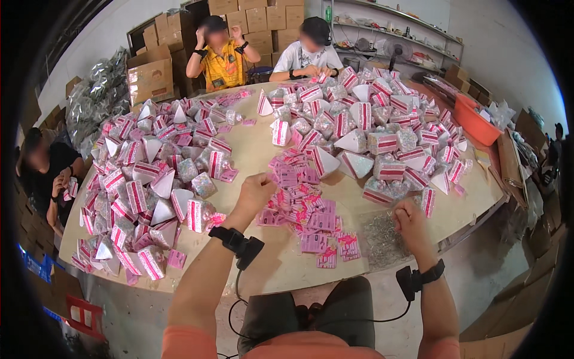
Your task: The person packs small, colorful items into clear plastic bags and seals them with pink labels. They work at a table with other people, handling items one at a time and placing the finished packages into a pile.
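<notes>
A heap of small pink printed cards (pixel 299 197) lies on the table in front of me. My left hand (pixel 258 192) is at the left edge of this heap, its fingers curled in against the cards; whether one is between them is hidden. My right hand (pixel 411 222) is closed in a pinch, and what it holds is too small to make out. Just beneath it, a clear plastic sheet or bag bears a spread of thin, silvery metal pieces (pixel 382 236). Dark straps with small cabled boxes are on both my wrists.
Bagged cake-slice-shaped pieces, white with pink stripes, pile up at left (pixel 137 197) and at right (pixel 388 137). An orange basin (pixel 475 119) stands beyond the right pile. Two people sit across the table (pixel 245 131), another at far left. Cardboard boxes (pixel 266 21) stack behind.
</notes>
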Motion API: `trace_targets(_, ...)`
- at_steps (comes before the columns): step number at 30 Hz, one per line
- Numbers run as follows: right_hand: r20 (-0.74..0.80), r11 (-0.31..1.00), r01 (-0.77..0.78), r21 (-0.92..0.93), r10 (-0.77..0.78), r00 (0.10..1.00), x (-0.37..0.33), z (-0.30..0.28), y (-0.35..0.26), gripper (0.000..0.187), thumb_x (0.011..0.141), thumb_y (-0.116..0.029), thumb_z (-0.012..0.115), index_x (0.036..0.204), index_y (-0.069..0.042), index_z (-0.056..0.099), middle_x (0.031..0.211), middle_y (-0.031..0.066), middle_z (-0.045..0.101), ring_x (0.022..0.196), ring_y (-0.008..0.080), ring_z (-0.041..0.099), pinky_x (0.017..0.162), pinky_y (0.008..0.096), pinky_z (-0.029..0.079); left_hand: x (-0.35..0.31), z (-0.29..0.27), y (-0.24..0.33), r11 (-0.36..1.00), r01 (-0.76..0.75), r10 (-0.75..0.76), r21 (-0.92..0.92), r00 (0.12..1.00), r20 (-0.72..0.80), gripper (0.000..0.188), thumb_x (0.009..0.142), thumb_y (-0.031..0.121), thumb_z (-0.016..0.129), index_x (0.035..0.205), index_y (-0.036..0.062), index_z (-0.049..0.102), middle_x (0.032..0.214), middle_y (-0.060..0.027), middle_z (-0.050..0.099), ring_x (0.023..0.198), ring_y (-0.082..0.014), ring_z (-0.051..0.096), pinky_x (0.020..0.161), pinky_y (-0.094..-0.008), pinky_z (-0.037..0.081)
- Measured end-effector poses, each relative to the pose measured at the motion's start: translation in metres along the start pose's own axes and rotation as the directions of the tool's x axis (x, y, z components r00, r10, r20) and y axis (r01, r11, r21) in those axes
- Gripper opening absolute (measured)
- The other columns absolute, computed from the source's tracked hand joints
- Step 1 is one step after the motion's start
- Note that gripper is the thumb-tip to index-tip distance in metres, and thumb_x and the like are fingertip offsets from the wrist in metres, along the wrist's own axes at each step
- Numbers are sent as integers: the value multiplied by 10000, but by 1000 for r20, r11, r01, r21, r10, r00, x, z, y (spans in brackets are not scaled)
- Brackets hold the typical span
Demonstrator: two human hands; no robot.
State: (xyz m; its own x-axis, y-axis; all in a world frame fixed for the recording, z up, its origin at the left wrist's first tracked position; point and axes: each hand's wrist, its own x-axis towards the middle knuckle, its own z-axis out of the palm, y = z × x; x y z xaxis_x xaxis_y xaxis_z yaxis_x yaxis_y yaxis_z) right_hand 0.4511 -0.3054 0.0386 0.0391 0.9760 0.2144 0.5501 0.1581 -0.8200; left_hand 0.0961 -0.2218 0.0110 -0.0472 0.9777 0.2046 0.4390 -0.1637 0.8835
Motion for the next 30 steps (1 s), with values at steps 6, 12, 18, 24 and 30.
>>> trace_targets(6, -37, 996, 63, 60, -61, 997, 2, 2, -3, 100, 858, -102, 462, 857, -16, 514, 645, 63, 535, 523, 128, 505, 503, 256, 420, -8, -18, 45, 919, 151, -120, -365, 987, 105, 80, 802, 98, 554, 760, 33, 572, 707, -44, 604, 587, -98, 542, 528, -213, 430)
trace_targets(12, -149, 916, 375, -144, -395, 907, 0, 2, -2, 102, 841, -98, 466, 866, -10, 510, 684, 70, 517, 615, 129, 503, 571, 259, 405, -36, -23, 61, 781, 235, -131, -579, 968, 216, 92, 834, 107, 522, 787, 39, 563, 757, -65, 611, 637, -120, 560, 590, -240, 457)
trace_targets(18, -62, 960, 200, 196, -192, 980, -23, 30, -37, 92, 833, -91, 465, 856, -10, 502, 693, 53, 483, 631, 113, 485, 587, 246, 395, -75, -16, 67, 618, 299, -54, -727, 939, 340, 76, 827, 95, 544, 811, 23, 564, 811, -109, 631, 673, -154, 601, 627, -261, 496)
trace_targets(24, 51, 900, 218, 378, -256, 965, -44, 57, -78, 90, 837, -89, 459, 862, -8, 490, 697, 65, 501, 620, 132, 494, 571, 277, 408, -102, -2, 71, 605, 336, -108, -722, 933, 344, 60, 823, 86, 554, 817, 27, 559, 848, -138, 634, 691, -175, 614, 629, -277, 501)
trace_targets(30, 227, 716, -44, 696, -161, 960, -51, 76, -94, 32, 836, -44, 471, 854, -18, 479, 734, 47, 536, 584, 98, 523, 519, 233, 438, -120, 7, 72, 587, 352, -102, -729, 925, 365, 96, 840, 103, 546, 854, 11, 572, 858, -125, 638, 690, -169, 614, 622, -272, 495)
